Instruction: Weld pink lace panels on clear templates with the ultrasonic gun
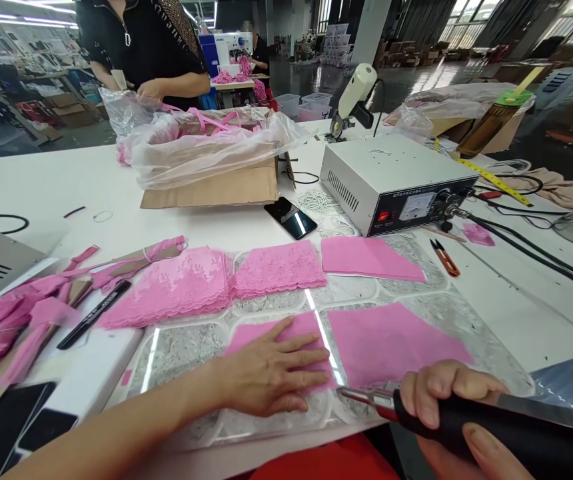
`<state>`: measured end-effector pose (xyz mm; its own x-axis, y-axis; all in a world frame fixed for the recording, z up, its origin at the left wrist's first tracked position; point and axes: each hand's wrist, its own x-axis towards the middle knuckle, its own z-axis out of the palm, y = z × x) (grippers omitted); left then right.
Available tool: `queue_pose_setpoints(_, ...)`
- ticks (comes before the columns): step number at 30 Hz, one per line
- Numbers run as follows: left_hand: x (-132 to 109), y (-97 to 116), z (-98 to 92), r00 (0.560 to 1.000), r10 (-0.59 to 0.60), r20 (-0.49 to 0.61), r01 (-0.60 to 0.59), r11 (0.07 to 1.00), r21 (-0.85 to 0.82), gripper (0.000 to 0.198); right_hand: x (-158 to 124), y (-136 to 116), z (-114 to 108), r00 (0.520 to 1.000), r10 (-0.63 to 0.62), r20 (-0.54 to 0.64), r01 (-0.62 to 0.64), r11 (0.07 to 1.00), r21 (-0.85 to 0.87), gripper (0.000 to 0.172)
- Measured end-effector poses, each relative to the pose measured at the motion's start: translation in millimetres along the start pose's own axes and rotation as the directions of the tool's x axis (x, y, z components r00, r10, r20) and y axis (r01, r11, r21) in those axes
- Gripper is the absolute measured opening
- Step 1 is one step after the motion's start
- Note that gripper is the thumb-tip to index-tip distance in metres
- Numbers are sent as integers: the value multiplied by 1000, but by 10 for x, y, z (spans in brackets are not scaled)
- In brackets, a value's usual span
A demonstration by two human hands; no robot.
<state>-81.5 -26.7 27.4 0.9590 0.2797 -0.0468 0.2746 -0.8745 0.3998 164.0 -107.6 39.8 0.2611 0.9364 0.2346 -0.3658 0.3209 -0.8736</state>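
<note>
My left hand lies flat, fingers spread, on a small pink fabric piece on a clear patterned template sheet. My right hand is wrapped round the black handle of a handheld cutting tool, whose metal tip points left at the fabric edge near my left fingers. A larger pink fabric piece lies just right of it. Behind are stacks of pink lace, more lace and plain pink pieces.
A grey control box stands at back right, with cables, red snips and a phone near it. A cardboard box with a plastic bag stands behind; another person works at it. A black marker lies left.
</note>
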Motion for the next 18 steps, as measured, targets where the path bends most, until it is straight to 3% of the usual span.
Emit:
queue_pose_setpoints(8, 14, -17, 20, 1000, 19, 0, -19, 1000, 9, 51, -25, 59, -17, 999, -35, 13, 35, 999, 11, 7)
queue_pose_setpoints(18, 23, -11, 137, 998, 24, -66, -20, 998, 53, 52, -3, -16, -21, 1000, 16, 11, -15, 1000, -16, 11)
